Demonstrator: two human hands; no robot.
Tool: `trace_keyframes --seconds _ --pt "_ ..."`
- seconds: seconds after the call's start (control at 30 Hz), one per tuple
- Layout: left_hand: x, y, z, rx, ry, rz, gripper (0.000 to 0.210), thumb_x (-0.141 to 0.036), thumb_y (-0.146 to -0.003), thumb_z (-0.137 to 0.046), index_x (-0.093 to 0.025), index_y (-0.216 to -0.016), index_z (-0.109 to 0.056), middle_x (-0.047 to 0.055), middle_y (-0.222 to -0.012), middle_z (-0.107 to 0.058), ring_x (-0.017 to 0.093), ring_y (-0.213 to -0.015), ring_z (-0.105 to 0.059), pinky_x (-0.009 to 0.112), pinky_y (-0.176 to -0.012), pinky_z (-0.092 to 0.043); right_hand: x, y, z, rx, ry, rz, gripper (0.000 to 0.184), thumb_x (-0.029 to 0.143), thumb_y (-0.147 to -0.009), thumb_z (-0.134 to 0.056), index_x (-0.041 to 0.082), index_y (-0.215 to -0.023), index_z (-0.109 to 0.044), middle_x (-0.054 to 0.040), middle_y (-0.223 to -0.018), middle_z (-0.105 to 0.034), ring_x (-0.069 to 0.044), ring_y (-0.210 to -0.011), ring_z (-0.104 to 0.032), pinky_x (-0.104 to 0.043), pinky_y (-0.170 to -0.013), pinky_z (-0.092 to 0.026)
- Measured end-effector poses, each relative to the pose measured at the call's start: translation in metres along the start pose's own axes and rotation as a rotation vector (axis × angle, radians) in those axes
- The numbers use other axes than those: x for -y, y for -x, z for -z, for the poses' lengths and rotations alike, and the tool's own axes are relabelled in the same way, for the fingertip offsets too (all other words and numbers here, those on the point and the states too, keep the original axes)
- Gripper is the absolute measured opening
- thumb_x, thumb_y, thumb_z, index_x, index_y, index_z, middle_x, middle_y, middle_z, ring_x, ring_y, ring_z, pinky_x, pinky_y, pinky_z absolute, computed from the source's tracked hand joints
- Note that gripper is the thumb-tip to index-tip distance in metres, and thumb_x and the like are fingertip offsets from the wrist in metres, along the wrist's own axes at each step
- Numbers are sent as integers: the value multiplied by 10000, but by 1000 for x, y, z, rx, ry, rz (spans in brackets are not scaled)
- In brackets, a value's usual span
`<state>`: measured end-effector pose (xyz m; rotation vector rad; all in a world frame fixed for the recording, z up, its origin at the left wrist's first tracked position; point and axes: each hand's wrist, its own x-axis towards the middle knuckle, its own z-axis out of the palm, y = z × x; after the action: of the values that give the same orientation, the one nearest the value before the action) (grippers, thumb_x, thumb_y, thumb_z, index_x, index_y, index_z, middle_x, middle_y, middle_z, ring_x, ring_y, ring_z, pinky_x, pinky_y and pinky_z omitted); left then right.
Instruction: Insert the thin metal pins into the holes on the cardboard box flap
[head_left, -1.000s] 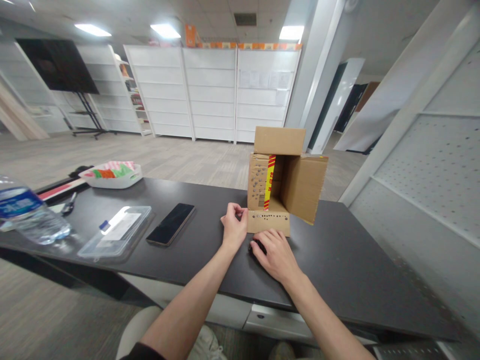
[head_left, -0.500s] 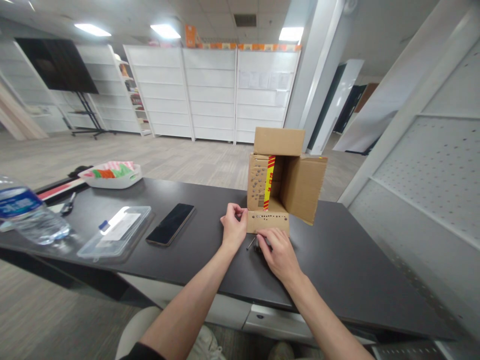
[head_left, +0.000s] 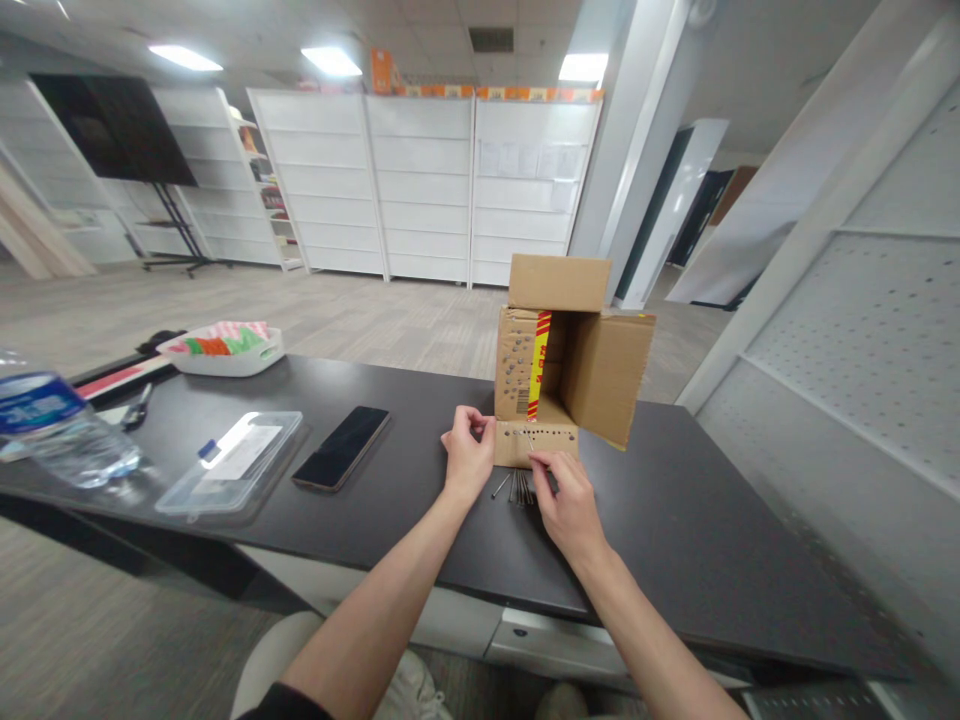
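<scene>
A cardboard box (head_left: 513, 345) stands with its opening toward me; its lower flap (head_left: 517, 455) lies forward and has a row of small holes. My left hand (head_left: 471, 450) is closed in a pinch at the left edge of this flap, fingertips partly hidden. In my right hand (head_left: 564, 498), thumb and forefinger pinch a thin metal nail (head_left: 530, 442), which points up over the flap's holes. Several loose nails (head_left: 517, 487) lie on the table just in front of the flap, left of my right hand. Round grey nail heads (head_left: 516, 362) dot the box's left front panel.
On the dark table (head_left: 675, 520), a black phone (head_left: 342, 449) and a clear plastic case (head_left: 232, 465) lie to the left. Farther left are a water bottle (head_left: 64, 425), a black-handled tool (head_left: 138, 408) and a white basket (head_left: 225, 365) with colourful contents. A perforated panel (head_left: 862, 330) stands at right.
My right hand has lifted from the loose nails and moved slightly up and right, with one nail now in its fingers. The loose nails are uncovered. My left hand has stayed put.
</scene>
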<state>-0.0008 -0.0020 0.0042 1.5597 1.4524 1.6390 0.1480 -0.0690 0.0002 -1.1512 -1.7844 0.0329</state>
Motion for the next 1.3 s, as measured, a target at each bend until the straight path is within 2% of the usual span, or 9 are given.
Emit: trace_keyframes --seconds 0.57,0.97,1.3 --pt "-4 0 1 7 -12 12 145 -311 -796 -565 -218 -816 -456 0 -759 -621 140 -721 -591 287 -753 -437 -7 -2 -4 17 41 -79 226 256 -953 -400 199 -960 -619 -77 -904 -665 -216 -857 -607 -355 -784 -456" --pt "0 0 -1 -1 -18 -2 143 -308 -794 -567 -217 -826 -462 -2 -757 -618 136 -710 -588 283 -746 -440 -10 -3 -6 55 71 -77 223 233 -948 -406 198 -974 -624 -78 -933 -680 -219 -885 -620 -355 -800 -450" --pt "1 -1 -1 12 -9 -13 155 -329 -808 -557 -219 -835 -450 -5 -758 -611 131 -710 -587 267 -731 -440 -12 -8 -10 40 125 -38 238 199 -933 -404 196 -1024 -624 -81 -982 -682 -220 -920 -619 -347 -805 -443"
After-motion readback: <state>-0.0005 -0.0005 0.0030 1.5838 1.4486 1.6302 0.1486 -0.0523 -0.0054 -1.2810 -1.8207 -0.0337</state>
